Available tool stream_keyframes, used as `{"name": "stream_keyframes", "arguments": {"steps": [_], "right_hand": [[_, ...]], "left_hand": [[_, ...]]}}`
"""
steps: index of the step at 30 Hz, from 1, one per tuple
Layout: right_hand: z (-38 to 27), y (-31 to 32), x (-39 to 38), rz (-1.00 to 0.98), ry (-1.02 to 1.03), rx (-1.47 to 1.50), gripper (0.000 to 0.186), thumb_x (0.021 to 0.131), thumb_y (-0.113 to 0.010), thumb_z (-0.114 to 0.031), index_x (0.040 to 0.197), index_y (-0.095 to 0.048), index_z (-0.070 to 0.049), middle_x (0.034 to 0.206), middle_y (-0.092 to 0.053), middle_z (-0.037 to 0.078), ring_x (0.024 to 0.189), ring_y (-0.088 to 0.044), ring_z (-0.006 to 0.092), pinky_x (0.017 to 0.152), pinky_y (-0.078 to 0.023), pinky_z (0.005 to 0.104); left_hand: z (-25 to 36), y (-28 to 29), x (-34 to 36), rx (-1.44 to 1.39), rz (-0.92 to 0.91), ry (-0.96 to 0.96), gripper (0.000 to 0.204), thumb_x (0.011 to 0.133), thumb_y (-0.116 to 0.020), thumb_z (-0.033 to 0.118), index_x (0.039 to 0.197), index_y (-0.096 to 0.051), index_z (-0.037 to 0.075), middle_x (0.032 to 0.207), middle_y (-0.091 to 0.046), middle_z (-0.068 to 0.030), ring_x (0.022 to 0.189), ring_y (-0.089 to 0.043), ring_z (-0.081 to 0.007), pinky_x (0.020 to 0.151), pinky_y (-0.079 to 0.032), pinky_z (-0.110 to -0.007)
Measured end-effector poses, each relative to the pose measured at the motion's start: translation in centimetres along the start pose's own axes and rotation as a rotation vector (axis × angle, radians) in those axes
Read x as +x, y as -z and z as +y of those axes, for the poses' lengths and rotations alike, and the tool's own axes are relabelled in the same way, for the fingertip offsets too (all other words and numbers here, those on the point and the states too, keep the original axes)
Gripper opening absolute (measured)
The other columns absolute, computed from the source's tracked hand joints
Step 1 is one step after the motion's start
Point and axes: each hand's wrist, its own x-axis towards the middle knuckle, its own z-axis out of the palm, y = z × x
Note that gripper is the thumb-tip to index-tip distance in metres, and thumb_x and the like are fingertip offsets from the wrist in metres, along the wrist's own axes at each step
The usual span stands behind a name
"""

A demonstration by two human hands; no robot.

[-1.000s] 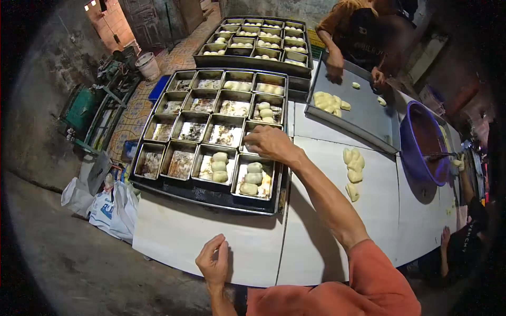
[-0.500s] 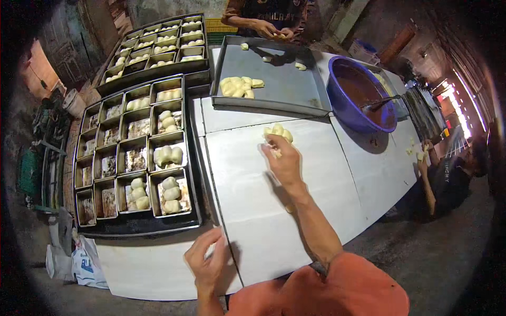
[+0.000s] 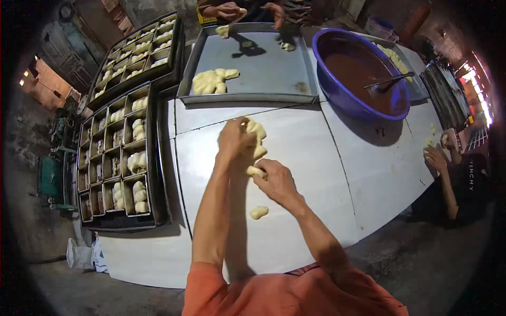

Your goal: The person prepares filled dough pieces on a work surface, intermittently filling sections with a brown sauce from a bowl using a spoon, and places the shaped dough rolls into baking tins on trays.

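Observation:
On the white table a cluster of pale dough pieces (image 3: 258, 136) lies in front of me. My left hand (image 3: 232, 139) is at its left side, fingers curled against the dough and partly hiding it. Just nearer to me, my right hand (image 3: 278, 181) pinches a small dough piece (image 3: 255, 171) between thumb and fingers, close to the tabletop. A separate rounded dough piece (image 3: 259, 212) rests on the table below the right hand, touched by neither hand.
At left stand sectioned baking pans (image 3: 126, 215), some sections holding dough balls. A metal tray (image 3: 258, 98) with dough lies beyond my hands, where another person's hands (image 3: 229, 11) work. To the right are a purple basin (image 3: 322, 73) of brown liquid and another person's hands (image 3: 435, 159).
My left hand has moved from near the pans up to the dough cluster. The right hand has come nearer to me with a dough piece. A loose piece now lies nearer to me. The view has shifted.

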Motion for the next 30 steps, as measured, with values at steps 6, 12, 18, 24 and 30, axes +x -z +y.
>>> {"name": "stream_keyframes", "arguments": {"steps": [6,12,18,24,30], "right_hand": [[5.6,7.0,-2.8,-0.159,-0.385,0.937,0.038,0.092,-0.060,-0.009,0.128,-0.051,-0.001,0.091,-0.061,0.006,0.074,-0.059,0.0101,0.060,-0.050,0.0250],[5.7,9.4,-4.6,-0.246,-0.443,0.905,0.035,0.093,-0.065,-0.016,0.123,-0.055,0.000,0.089,-0.060,0.003,0.072,-0.058,0.0083,0.058,-0.047,0.0213],[4.6,10.1,-5.6,-0.250,-0.446,1.006,0.020,0.097,-0.062,-0.021,0.106,-0.055,-0.004,0.089,-0.062,0.004,0.069,-0.060,0.0072,0.054,-0.050,0.0192],[3.4,10.0,-7.5,-0.231,-0.356,1.167,0.022,0.097,-0.061,-0.016,0.115,-0.052,-0.006,0.102,-0.063,0.007,0.085,-0.061,0.0099,0.065,-0.052,0.0229],[2.3,9.1,-8.5,-0.138,-0.341,1.236,0.023,0.094,-0.063,-0.006,0.112,-0.049,-0.008,0.097,-0.065,0.008,0.083,-0.062,0.0114,0.068,-0.052,0.0239]], "left_hand": [[1.1,2.4,-5.2,0.049,0.144,0.265,0.045,0.079,-0.071,0.028,0.117,-0.066,0.005,0.110,-0.068,-0.0193,0.098,-0.067,-0.0336,0.083,-0.053,-0.042],[5.4,-1.4,-15.0,0.055,0.394,0.180,0.063,0.077,-0.081,0.028,0.129,-0.057,0.003,0.129,-0.057,-0.0175,0.110,-0.060,-0.0346,0.090,-0.051,-0.044],[13.5,-4.0,-18.4,-0.770,-0.158,0.338,0.038,0.087,-0.074,0.019,0.120,-0.065,0.000,0.101,-0.069,-0.0083,0.086,-0.065,-0.0139,0.075,-0.053,-0.027],[10.8,-4.8,-19.7,-1.242,-0.097,0.368,0.035,0.094,-0.066,0.013,0.125,-0.060,-0.002,0.101,-0.070,-0.0071,0.083,-0.065,-0.0113,0.076,-0.054,-0.027],[11.9,-3.3,-21.3,-1.090,-0.006,0.343,0.045,0.091,-0.068,0.007,0.132,-0.049,-0.001,0.113,-0.066,-0.0151,0.091,-0.067,-0.0192,0.080,-0.056,-0.031]]}}
